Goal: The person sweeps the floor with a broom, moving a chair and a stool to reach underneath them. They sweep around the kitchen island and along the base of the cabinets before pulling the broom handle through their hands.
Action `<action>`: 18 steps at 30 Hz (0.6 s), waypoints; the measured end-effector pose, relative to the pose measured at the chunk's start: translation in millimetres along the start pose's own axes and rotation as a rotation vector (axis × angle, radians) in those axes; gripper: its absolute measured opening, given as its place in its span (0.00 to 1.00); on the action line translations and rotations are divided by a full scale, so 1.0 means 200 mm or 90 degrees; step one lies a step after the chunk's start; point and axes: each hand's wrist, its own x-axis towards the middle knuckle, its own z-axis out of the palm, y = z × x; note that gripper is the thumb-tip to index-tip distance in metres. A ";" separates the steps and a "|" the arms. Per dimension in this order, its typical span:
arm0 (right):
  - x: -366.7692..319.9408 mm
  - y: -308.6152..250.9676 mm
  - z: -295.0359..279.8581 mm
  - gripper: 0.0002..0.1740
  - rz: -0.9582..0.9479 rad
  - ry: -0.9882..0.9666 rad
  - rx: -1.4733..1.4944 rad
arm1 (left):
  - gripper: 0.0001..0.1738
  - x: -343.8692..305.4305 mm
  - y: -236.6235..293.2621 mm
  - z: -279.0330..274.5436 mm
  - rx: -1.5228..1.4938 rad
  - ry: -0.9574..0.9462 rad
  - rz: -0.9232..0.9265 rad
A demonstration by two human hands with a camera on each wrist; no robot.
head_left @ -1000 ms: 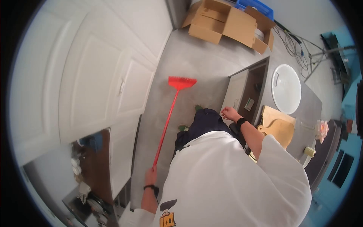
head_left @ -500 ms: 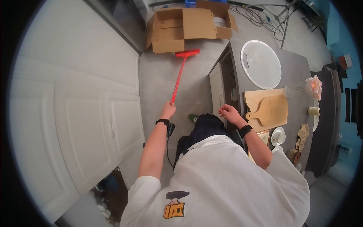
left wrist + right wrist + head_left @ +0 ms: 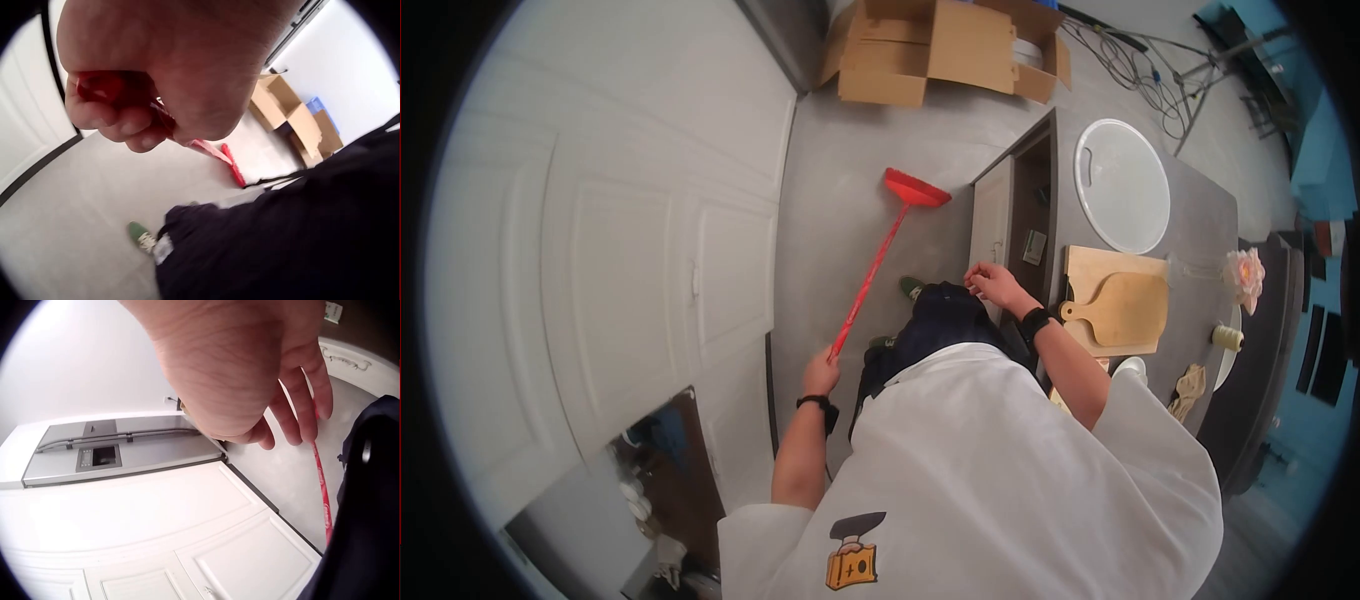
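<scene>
A red broom (image 3: 870, 280) slants across the grey floor, its bristled head (image 3: 916, 189) out in front between the white cabinets and the counter. My left hand (image 3: 822, 374) grips the upper end of its handle. In the left wrist view the fingers of my left hand (image 3: 144, 81) curl round the red handle, and the broom head (image 3: 234, 165) shows beyond. My right hand (image 3: 995, 285) hangs in front of the counter's side, holding nothing. Seen from the right wrist, the loosely bent fingers of my right hand (image 3: 250, 381) overlap the broom handle (image 3: 322, 487) behind them.
White cabinets (image 3: 630, 260) line the left side. Cardboard boxes (image 3: 970, 45) stand on the floor ahead. On the counter (image 3: 1200, 200) at right lie a round white board (image 3: 1122, 185) and a wooden cutting board (image 3: 1135, 308). Cables (image 3: 1140, 80) lie beyond it. A refrigerator (image 3: 125, 447) stands past the cabinets.
My left hand swung the broom forward to the boxes, then drew it partway back toward my body, the head now turned at a slant. My right hand has stayed near the counter's side.
</scene>
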 end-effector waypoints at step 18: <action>0.42 -0.36 0.71 0.12 -0.059 -0.277 -0.296 | 0.20 -2.64 -0.89 0.80 -0.156 -0.008 -0.609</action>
